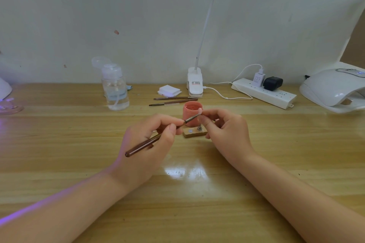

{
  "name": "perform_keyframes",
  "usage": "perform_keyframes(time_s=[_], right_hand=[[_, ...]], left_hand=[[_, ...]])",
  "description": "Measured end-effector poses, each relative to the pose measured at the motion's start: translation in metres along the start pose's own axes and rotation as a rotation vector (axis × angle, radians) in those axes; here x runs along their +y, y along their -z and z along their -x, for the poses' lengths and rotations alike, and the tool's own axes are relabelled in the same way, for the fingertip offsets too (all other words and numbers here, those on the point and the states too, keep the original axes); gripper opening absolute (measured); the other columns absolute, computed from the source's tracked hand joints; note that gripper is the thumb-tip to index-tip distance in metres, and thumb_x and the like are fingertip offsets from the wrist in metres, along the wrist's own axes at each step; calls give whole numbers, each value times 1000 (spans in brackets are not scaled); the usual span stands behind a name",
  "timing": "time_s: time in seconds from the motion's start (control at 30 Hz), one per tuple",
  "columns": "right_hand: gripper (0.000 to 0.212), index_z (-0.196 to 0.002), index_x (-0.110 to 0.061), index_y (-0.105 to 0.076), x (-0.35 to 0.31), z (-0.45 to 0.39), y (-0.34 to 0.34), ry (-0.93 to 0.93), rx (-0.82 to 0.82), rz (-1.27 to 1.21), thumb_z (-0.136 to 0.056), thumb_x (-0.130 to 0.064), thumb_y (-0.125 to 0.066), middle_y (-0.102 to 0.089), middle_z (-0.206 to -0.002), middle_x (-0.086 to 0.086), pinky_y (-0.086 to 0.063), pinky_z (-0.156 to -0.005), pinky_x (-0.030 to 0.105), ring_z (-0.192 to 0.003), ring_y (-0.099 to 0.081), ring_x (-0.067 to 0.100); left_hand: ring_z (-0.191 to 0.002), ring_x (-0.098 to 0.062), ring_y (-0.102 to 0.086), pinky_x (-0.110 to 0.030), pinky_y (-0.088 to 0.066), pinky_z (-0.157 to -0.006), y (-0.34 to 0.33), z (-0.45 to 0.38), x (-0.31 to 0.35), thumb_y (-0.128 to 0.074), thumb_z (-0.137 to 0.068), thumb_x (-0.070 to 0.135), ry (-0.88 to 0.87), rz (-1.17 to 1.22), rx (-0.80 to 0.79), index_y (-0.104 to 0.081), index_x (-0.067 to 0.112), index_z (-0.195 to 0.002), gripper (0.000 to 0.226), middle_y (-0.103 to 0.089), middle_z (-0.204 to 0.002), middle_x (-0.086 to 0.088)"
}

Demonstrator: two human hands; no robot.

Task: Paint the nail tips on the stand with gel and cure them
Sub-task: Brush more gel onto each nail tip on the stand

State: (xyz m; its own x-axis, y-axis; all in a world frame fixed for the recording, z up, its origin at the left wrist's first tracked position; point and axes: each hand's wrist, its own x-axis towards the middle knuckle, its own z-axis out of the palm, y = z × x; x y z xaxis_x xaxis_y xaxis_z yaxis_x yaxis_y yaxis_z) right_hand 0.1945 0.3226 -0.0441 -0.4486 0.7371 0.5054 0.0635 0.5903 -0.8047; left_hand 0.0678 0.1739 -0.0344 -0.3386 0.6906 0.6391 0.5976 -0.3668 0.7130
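Note:
My left hand (150,140) grips a brown-handled brush (142,146) like a pen, its metal ferrule pointing up to the right. The bristle end touches a small pink nail tip (199,112) that my right hand (225,126) pinches between thumb and fingers. Just behind stands an open pink gel pot (190,109). Below the nail tip lies a small wooden stand (194,133) with a metal peg (199,128) and a round magnet spot. A white curing lamp (333,90) sits at the far right.
Two spare brushes (173,100) lie behind the pot beside a stack of white wipes (169,90). A clear pump bottle (115,89) stands at the left. A clip desk lamp (195,82), a power strip (264,92) with plugs and cable line the back wall.

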Motion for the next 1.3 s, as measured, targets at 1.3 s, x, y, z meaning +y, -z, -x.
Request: perform_keyframes(time_s=[1.3], right_hand=[[19,-83,-36,-68,1,-1,-2,37,9,34,-86,-17,-72,-67,-76,-27,-53,-63,46,-58,-61,25]], left_hand=[[-95,-5,-66,-13,-48,-80,-4,3,2,-58,-89,21,-3,-115,-16,-63,41,-104,26,-70,-97,16]])
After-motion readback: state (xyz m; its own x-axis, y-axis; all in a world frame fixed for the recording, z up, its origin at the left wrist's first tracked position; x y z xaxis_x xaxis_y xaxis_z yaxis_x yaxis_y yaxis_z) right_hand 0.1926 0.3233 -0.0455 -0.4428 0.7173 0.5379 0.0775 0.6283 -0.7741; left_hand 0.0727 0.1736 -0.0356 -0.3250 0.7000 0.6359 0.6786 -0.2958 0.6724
